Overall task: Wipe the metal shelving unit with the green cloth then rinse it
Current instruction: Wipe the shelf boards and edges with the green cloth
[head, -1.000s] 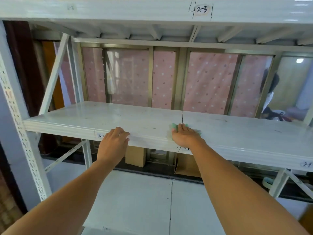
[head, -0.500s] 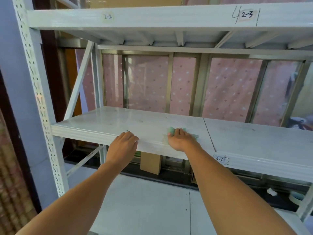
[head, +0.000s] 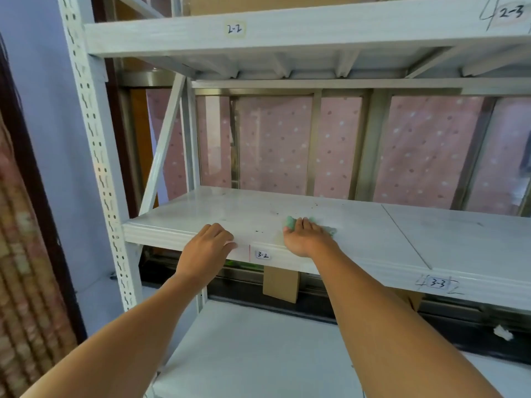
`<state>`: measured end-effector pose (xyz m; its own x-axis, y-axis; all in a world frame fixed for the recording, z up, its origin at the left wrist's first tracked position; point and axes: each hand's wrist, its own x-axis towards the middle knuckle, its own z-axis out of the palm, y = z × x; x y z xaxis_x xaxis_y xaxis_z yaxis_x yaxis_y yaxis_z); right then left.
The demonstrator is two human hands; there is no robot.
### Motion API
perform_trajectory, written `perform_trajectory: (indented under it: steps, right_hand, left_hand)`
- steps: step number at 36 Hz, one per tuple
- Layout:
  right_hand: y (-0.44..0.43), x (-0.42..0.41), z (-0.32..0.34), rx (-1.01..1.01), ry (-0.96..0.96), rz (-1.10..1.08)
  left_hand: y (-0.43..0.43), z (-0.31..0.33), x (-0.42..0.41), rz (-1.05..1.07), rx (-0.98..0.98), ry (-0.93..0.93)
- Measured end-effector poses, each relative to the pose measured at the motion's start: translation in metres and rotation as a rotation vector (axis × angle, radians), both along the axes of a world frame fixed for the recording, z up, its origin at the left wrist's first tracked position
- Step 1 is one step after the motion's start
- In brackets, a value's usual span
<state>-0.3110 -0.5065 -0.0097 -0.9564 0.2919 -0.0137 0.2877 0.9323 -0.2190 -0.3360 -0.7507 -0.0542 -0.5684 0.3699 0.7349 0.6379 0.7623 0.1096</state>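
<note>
A white metal shelving unit (head: 373,234) fills the view, its middle board at chest height with labels 3-2 and 3-3 on the front lip. My right hand (head: 304,238) lies flat on that board, pressing down a green cloth (head: 291,222) that shows beyond the fingers. My left hand (head: 211,244) rests curled over the board's front edge, to the left of the 3-2 label. Small dark specks dot the board near the cloth.
A perforated white upright (head: 94,156) stands at the left. An upper shelf (head: 287,33) labelled 2-2 and 2-3 hangs overhead. A lower shelf (head: 258,354) lies below my arms. A cardboard box (head: 280,284) sits behind it. Pink dotted curtains cover windows at the back.
My right hand with the cloth has slid left along the middle board, from the seam near 3-3 to the 3-2 section. My left hand moved left along the edge too.
</note>
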Motion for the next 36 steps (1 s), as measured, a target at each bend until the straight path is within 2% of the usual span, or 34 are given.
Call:
perform_trajectory:
  steps: [4,9,17,22,26,30,36]
  right_hand:
    - [-0.028,-0.012,0.001,0.003,-0.005,0.023]
    - [-0.062,-0.027,0.001,0.006,0.006,0.032]
    - [-0.122,-0.064,0.001,0.001,-0.001,0.039]
    - [-0.170,-0.093,0.001,0.003,-0.001,0.037]
    - [-0.205,-0.114,0.002,0.007,-0.008,0.037]
    - [-0.231,-0.131,0.004,0.000,-0.009,0.039]
    - [-0.268,-0.154,0.003,0.006,0.013,0.043]
  left_hand:
    - [-0.028,0.001,-0.013,0.026,0.052,-0.021]
    - [-0.069,0.000,-0.028,0.095,0.028,0.003]
    - [-0.121,0.006,-0.067,0.103,0.265,-0.224]
    - [-0.151,0.007,-0.085,0.067,0.301,-0.268]
    - [-0.178,0.003,-0.099,0.057,0.262,-0.206]
    - [-0.193,-0.002,-0.108,0.000,0.146,-0.028]
    - [-0.210,-0.008,-0.124,-0.082,0.077,0.181]
